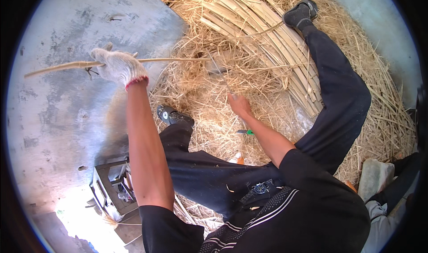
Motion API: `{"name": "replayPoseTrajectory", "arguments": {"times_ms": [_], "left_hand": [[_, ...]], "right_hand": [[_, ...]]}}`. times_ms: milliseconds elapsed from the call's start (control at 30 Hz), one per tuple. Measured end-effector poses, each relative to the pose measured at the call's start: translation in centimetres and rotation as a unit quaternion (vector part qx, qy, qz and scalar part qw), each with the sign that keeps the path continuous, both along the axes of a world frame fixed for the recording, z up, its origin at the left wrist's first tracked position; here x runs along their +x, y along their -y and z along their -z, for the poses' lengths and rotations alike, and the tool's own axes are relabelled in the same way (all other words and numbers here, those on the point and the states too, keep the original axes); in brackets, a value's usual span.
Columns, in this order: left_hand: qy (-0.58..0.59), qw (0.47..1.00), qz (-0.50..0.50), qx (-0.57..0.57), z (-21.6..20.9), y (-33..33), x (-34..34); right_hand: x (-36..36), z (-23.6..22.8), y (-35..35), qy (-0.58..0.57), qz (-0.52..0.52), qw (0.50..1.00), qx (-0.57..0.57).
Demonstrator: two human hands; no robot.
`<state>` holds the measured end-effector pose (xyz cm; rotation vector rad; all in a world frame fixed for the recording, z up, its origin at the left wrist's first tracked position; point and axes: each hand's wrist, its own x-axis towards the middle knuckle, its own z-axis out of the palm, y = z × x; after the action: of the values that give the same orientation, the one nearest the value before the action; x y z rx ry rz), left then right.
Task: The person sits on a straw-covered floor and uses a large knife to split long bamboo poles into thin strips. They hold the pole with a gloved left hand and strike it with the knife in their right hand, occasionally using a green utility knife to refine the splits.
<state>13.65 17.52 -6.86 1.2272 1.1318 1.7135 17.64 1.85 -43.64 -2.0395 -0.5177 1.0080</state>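
I note the gloved left hand closed around 1 long bamboo strip, held out level over the concrete floor. The bare right hand grips a knife at the strip's near end, steadying the cut, above straw.

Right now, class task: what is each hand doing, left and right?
Left hand, in a white knitted glove: closed on a long pale bamboo strip.
Right hand, bare: closed on a thin metal blade.

A knitted white cotton glove covers the left hand, gripping a smooth, pale cane strip. Dry, fibrous straw lies matt on the rough, stained concrete floor.
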Motion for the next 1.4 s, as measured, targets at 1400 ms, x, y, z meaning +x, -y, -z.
{"name": "replayPoseTrajectory", "arguments": {"times_ms": [1400], "left_hand": [[-0.065, 0.994, 0.081, -0.028, 2.0, -3.4, -5.3]], "right_hand": [[0.9, -5.0, -2.2, 0.132, -0.061, 0.988, 0.051]]}}
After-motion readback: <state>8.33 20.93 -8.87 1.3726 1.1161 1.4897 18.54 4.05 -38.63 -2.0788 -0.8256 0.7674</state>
